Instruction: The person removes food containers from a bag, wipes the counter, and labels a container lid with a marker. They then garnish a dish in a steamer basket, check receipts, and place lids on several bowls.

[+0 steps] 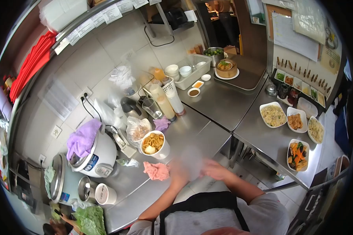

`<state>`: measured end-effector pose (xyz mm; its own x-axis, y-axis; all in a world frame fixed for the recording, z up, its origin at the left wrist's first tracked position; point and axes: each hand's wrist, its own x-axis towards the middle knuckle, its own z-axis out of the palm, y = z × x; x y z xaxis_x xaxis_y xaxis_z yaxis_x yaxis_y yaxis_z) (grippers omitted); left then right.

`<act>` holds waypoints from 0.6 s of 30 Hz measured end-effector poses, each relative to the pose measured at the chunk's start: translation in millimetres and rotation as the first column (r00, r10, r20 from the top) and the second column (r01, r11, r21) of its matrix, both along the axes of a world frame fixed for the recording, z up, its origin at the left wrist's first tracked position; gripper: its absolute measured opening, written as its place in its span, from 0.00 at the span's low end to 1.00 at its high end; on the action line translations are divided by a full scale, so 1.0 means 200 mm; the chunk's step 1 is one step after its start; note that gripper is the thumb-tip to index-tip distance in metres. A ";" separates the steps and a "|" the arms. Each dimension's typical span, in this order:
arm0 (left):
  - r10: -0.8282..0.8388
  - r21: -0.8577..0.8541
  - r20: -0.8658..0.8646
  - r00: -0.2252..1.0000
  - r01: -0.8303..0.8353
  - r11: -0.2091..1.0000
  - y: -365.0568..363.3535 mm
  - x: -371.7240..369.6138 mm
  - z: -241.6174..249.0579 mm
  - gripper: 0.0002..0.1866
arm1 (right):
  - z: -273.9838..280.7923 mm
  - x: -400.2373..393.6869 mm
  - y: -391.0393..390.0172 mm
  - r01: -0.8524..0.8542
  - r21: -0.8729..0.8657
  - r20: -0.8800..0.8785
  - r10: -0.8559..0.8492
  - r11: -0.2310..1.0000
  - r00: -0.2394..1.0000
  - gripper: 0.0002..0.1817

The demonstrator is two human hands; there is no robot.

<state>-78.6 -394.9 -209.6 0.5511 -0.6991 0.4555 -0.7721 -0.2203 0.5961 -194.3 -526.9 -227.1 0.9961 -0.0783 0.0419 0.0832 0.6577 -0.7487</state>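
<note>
My left hand (179, 170) and my right hand (215, 170) are close together over the near edge of the steel counter. Between them shows a hazy, whitish, see-through shape (192, 163), too blurred to name. It covers the left fingers, and the right fingers are smeared as they point toward it. Just left of my left hand lies a crumpled pink cloth (157, 171). Behind the cloth stands a white tub (163, 150) without a lid, filled with yellowish food and a pale round piece.
A rice cooker (102, 154) with a purple cloth (83, 139), squeeze bottles (164, 102) and a jug (130, 107) line the wall. On the right counter (259, 150) are several filled white bowls (273, 114). A bamboo steamer (226, 71) sits on a brown tray (249, 80). A gap separates the counters.
</note>
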 end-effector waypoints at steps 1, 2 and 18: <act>-0.066 0.003 0.015 0.998 0.066 0.998 -0.01 0.01 0.00 0.17 | 0.01 0.05 0.04 0.033 -0.115 -0.021 -0.035 0.993 0.999 0.16; -0.130 0.003 0.028 0.991 0.130 0.991 -0.02 0.02 0.00 0.15 | 0.02 0.09 0.06 0.061 -0.233 -0.041 -0.073 0.971 0.997 0.15; 0.043 -0.013 -0.815 0.578 -0.092 0.996 -0.53 0.30 0.17 0.07 | 0.07 0.59 -0.63 -0.339 -0.517 -0.074 0.354 0.786 0.932 0.17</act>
